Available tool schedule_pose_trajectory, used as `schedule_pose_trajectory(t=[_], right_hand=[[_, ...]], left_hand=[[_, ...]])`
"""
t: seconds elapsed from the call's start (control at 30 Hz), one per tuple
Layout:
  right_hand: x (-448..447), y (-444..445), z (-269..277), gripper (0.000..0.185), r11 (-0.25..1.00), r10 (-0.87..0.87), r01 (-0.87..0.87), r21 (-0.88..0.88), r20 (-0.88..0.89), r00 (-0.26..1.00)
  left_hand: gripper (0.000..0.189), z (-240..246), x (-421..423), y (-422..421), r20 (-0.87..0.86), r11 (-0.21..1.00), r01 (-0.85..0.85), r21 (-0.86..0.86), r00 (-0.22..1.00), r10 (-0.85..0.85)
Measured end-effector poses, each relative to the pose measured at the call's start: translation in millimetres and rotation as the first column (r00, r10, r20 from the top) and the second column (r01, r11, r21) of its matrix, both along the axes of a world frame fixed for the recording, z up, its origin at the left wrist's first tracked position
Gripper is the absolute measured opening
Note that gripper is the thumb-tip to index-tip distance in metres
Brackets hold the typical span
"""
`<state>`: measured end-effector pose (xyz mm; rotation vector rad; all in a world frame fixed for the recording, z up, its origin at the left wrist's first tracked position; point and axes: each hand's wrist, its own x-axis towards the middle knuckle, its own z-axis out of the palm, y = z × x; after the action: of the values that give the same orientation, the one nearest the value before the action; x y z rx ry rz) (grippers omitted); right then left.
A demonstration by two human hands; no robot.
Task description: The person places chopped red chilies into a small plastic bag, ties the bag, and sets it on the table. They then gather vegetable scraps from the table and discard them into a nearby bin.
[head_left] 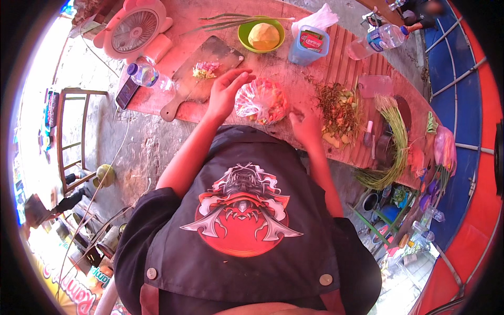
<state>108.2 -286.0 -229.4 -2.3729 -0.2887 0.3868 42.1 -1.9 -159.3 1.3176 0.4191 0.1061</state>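
Observation:
A clear plastic bag of red and orange pieces, perhaps chillies point(263, 100), lies at the table's near edge between my hands. My left hand point(232, 88) is raised at the bag's upper left, fingers loosely extended and holding nothing visible. Just right of the bag, my right hand point(305, 124) has its fingers curled; whether it pinches anything cannot be seen. Chopped pink and pale yellow pieces point(206, 70) rest on a wooden cutting board point(189, 88) to the left. Behind the bag, a green bowl point(244, 39) holds a peeled yellowish round vegetable or fruit point(264, 36).
Trimmings point(338, 110) and a bundle of long green beans point(401, 145) lie to the right. A blue plastic container point(308, 47) and a water bottle point(378, 41) stand or lie farther back. Leftward are another bottle point(149, 76), a phone point(128, 92) and a fan point(136, 30).

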Motion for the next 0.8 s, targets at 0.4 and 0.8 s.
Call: schedule_pose_trajectory(t=[0.4,0.8], right_hand=[[22,43,65,0.018,0.852,0.521,-0.436,-0.288,0.397,0.756],[-13,55,93,0.021,0.793,0.578,-0.600,0.103,0.181,0.796]], left_hand=[[0.030,3,-26,1,-0.283,0.599,0.485,0.637,0.870,-0.403],[0.018,9,-22,-5,-0.082,0.797,-0.052,0.601,0.989,0.126]])
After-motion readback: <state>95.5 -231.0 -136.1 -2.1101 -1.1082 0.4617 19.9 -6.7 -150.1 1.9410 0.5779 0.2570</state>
